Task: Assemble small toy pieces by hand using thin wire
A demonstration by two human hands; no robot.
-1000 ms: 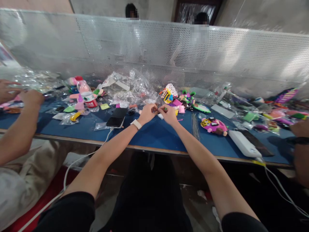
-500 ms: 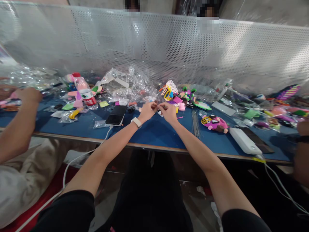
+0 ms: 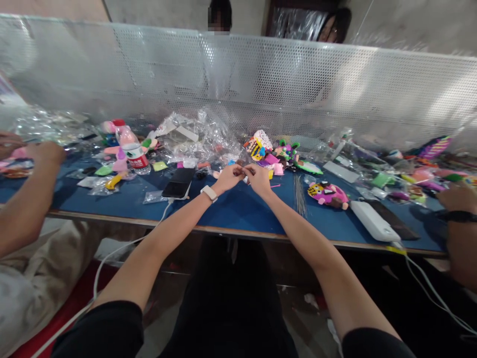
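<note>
- Barely shifted from half a second ago, the left hand [image 3: 228, 177] and right hand [image 3: 258, 179] have drawn a touch closer, fingertips meeting just above the blue table [image 3: 242, 211].
- Head view: both hands pinch one small piece [image 3: 244, 171] between thumb and fingers, and it is too small to identify. It sits where the fingertips meet, lifted off the table, apparently so both hands can work it at once.
- A black phone [image 3: 179, 182] lies at 9 o'clock of the left hand, its white cable trailing off the table edge, likely parked on charge within reach.
- A pink foam toy [image 3: 328, 193] lies at 3 o'clock of the right hand, with a bundle of thin wires [image 3: 299, 191] between them. Crumpled clear bags [image 3: 201, 136] pile up at 11 o'clock.
- Also changed: a co-worker's hand [image 3: 456, 199] has edged further in at far 3 o'clock, while another co-worker's hand [image 3: 46, 151] stays at 9 o'clock.
</note>
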